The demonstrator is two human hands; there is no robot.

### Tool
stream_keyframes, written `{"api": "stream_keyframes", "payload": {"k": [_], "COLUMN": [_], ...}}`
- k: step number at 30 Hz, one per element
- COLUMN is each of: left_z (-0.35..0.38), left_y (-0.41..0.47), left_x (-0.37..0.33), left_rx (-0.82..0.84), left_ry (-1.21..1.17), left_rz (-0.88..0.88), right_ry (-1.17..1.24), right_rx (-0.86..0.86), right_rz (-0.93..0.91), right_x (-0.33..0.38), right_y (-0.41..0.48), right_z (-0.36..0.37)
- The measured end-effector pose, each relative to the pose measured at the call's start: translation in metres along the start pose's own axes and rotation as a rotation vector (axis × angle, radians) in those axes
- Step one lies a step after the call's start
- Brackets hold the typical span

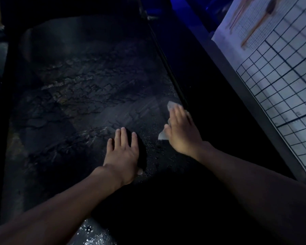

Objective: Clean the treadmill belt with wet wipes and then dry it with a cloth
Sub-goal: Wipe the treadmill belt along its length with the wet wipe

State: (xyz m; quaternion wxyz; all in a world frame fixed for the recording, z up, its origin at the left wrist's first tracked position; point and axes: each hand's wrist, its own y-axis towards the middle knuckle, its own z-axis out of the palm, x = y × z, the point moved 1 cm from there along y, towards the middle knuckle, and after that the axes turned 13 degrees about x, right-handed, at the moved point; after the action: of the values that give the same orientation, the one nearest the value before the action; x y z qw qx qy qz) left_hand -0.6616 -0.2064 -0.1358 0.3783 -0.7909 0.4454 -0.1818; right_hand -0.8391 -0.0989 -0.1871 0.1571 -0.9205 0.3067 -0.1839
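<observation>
The wiping step is in hand; drying has not begun, and no drying cloth is in view. The right hand [181,131] presses a pale wet wipe [171,105] flat on the treadmill belt [78,85], with the fingers [179,112] laid out nearly straight on top of it and not curled round it. The wipe shows ahead of the fingertips and again beside the thumb. It lies at the belt's right edge, just beside the thin dark side rail [166,64]. The left hand [122,152] rests palm down on the belt, fingers straight and slightly apart, and grips nothing; it appears to serve as a brace. To do the step well, hold the wipe spread under the whole palm, apply even pressure, and work in overlapping passes from the rail across to the far side. The sheen and droplets near both hands suggest this area is already wet, while the patterned marks farther up the belt probably remain to be cleaned. Open room lies to the left and ahead. To the right, travel stops at the rail; beyond a dark gap stands a white gridded board [281,85], well apart from the wipe.
</observation>
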Motion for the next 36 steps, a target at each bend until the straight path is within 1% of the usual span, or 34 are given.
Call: {"api": "stream_keyframes", "payload": {"k": [1, 2, 3, 5, 6, 7, 9, 10, 11, 13, 14, 15, 16, 18, 19, 20, 22, 23, 24, 26, 27, 28, 31, 32, 33, 35, 36], "left_z": [0.001, 0.000, -0.001, 0.000, 0.002, 0.006, 0.012, 0.014, 0.013, 0.010, 0.009, 0.009, 0.010, 0.013, 0.014, 0.015, 0.014, 0.014, 0.012, 0.013, 0.014, 0.015, 0.018, 0.018, 0.019, 0.022, 0.025], "left_y": [-0.001, -0.001, -0.001, 0.000, -0.001, -0.002, -0.002, -0.001, 0.000, 0.000, -0.001, -0.002, -0.003, -0.007, -0.008, -0.008, -0.008, -0.008, -0.008, -0.008, -0.009, -0.009, -0.010, -0.009, -0.011, -0.013, -0.015], "left_x": [0.000, 0.001, 0.002, 0.005, 0.006, 0.007, 0.010, 0.013, 0.016, 0.020, 0.022, 0.023, 0.024, 0.025, 0.026, 0.026, 0.028, 0.030, 0.031, 0.033, 0.034, 0.035, 0.036, 0.036, 0.038, 0.044, 0.047], "left_rx": [-0.015, -0.029, -0.042, -0.060, -0.067, -0.072, -0.071, -0.071, -0.064, -0.036, -0.037, -0.044, -0.050, -0.052, -0.052, -0.047, -0.026, -0.014, -0.003, 0.001, -0.006, -0.018, -0.057, -0.067, -0.066, -0.052, -0.050], "left_ry": [0.009, 0.015, 0.020, 0.013, 0.003, -0.012, -0.057, -0.083, -0.102, -0.117, -0.116, -0.117, -0.125, -0.157, -0.169, -0.171, -0.172, -0.178, -0.182, -0.190, -0.192, -0.193, -0.195, -0.193, -0.198, -0.241, -0.267], "left_rz": [0.004, 0.005, 0.008, 0.032, 0.043, 0.054, 0.083, 0.095, 0.104, 0.121, 0.116, 0.097, 0.061, -0.018, -0.038, -0.040, -0.032, -0.034, -0.034, -0.033, -0.035, -0.038, -0.056, -0.071, -0.093, -0.141, -0.155], "right_ry": [0.035, 0.015, -0.049, -0.172, -0.192, -0.163, -0.060, -0.065, -0.107, -0.216, -0.272, -0.295, -0.263, -0.163, -0.167, -0.196, -0.275, -0.287, -0.273, -0.190, -0.178, -0.207, -0.378, -0.403, -0.373, -0.232, -0.232], "right_rx": [0.009, 0.002, -0.006, 0.041, 0.049, 0.049, 0.058, 0.057, 0.053, 0.078, 0.086, 0.072, 0.050, 0.053, 0.058, 0.065, 0.112, 0.124, 0.113, 0.060, 0.055, 0.073, 0.159, 0.161, 0.140, 0.057, 0.062], "right_rz": [0.066, 0.061, -0.019, -0.214, -0.253, -0.217, -0.037, -0.004, -0.056, -0.281, -0.355, -0.373, -0.314, -0.096, -0.074, -0.141, -0.336, -0.386, -0.357, -0.183, -0.131, -0.159, -0.478, -0.515, -0.474, -0.272, -0.245], "right_x": [0.003, 0.009, 0.014, 0.011, 0.005, -0.001, 0.000, 0.009, 0.020, 0.030, 0.026, 0.020, 0.014, 0.015, 0.022, 0.030, 0.038, 0.037, 0.033, 0.033, 0.038, 0.047, 0.060, 0.056, 0.053, 0.053, 0.059], "right_y": [0.001, -0.001, -0.004, -0.016, -0.015, -0.010, -0.003, -0.004, -0.008, -0.025, -0.029, -0.024, -0.015, -0.006, -0.007, -0.010, -0.022, -0.021, -0.013, 0.000, 0.002, 0.000, -0.015, -0.011, -0.002, 0.009, 0.010], "right_z": [0.000, 0.003, 0.008, 0.013, 0.009, 0.003, -0.004, 0.001, 0.006, 0.017, 0.015, 0.010, 0.003, -0.004, 0.000, 0.006, 0.015, 0.013, 0.009, 0.002, 0.004, 0.007, 0.015, 0.011, 0.006, -0.002, 0.002]}}
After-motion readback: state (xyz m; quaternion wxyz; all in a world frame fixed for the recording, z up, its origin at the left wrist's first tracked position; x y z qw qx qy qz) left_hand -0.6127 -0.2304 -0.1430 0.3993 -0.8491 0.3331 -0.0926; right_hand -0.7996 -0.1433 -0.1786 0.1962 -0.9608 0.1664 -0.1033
